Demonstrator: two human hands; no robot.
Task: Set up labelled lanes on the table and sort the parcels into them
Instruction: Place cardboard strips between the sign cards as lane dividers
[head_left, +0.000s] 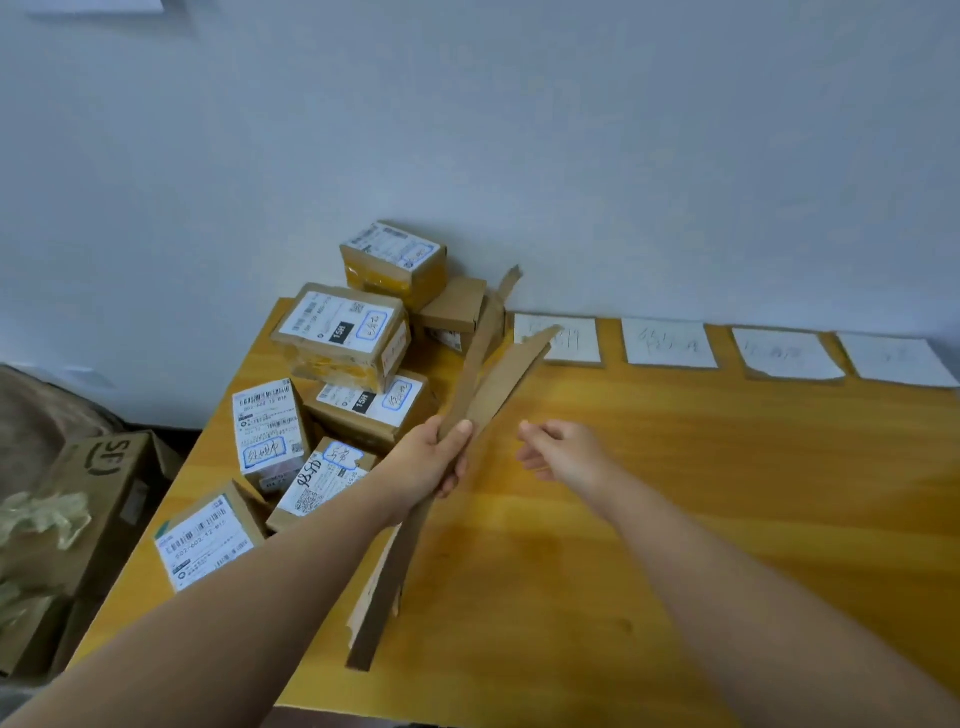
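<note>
My left hand (439, 460) grips a bundle of long brown cardboard strips (498, 379) near their middle, held above the yellow wooden table (675, 493); the strips fan out towards the wall. My right hand (563, 449) hovers just right of the strips, fingers loosely curled, holding nothing. Several taped cardboard parcels (340, 332) with white shipping labels are piled on the table's left part. Along the wall edge lie several white paper labels (667, 343) with faint handwriting, side by side.
A white wall rises right behind the table. Left of the table, lower down, stand brown cardboard boxes (98, 499) with crumpled packing paper (44, 517) on top. The table's left edge runs beside the parcel pile.
</note>
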